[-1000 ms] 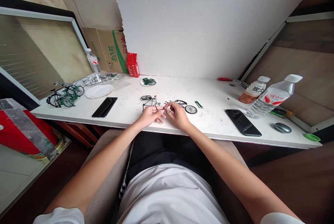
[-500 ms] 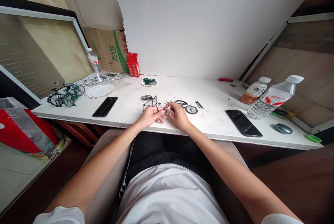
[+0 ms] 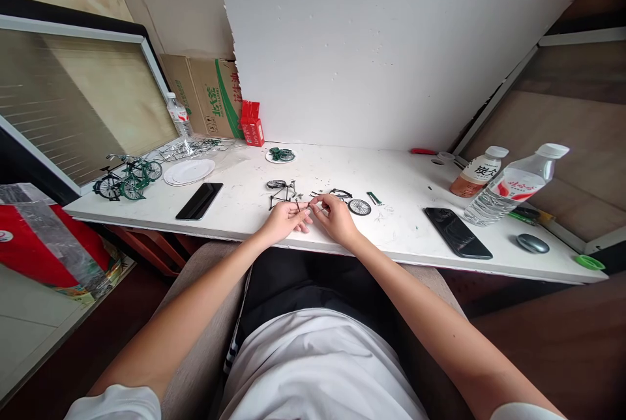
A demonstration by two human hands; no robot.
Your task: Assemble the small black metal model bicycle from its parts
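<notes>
My left hand (image 3: pixel 283 219) and my right hand (image 3: pixel 338 216) meet at the front middle of the white table (image 3: pixel 401 231). Both are pinched on a thin metal part (image 3: pixel 313 208) held between their fingertips; it is too small to name. Just beyond the fingers lie a small black bicycle frame piece (image 3: pixel 282 190) and a part-built model bicycle with a spoked wheel (image 3: pixel 356 203). A short green part (image 3: pixel 374 197) lies to the right of the wheel.
Two finished green model bicycles (image 3: pixel 126 179) stand at the far left, near white plates (image 3: pixel 188 171) and a black phone (image 3: pixel 199 201). A second phone (image 3: pixel 458 232), two bottles (image 3: pixel 508 185), a mouse (image 3: pixel 533 243) lie right. White foam board (image 3: pixel 391 55) leans behind.
Both hands stay pinched together on the small part with only slight finger shifts. The view has drifted a little downward and right.
</notes>
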